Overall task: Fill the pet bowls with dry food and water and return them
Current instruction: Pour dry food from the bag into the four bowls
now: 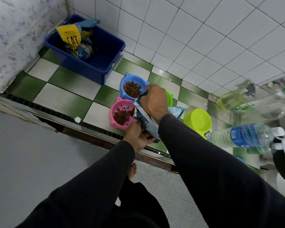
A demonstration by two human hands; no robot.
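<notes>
A blue cat-ear bowl (127, 83) on the green-and-white checkered floor holds brown kibble. Just in front of it, a pink cat-ear bowl (116, 106) is partly filled, and kibble spills into it from the mouth of a blue food bag (146, 118) tilted over its right rim. My right hand (155, 99) grips the bag's top edge. My left hand (137, 137) holds the bag from below. A lime green bowl (197, 120) sits to the right. Another green bowl (170, 98) is mostly hidden behind my right hand.
A dark blue plastic bin (104, 55) with a yellow-and-blue cat food bag (74, 38) stands at the back left by the tiled wall. Water bottles (247, 135) and a spray bottle (234, 97) crowd the right. A dark door-track strip (95, 127) runs below the bowls.
</notes>
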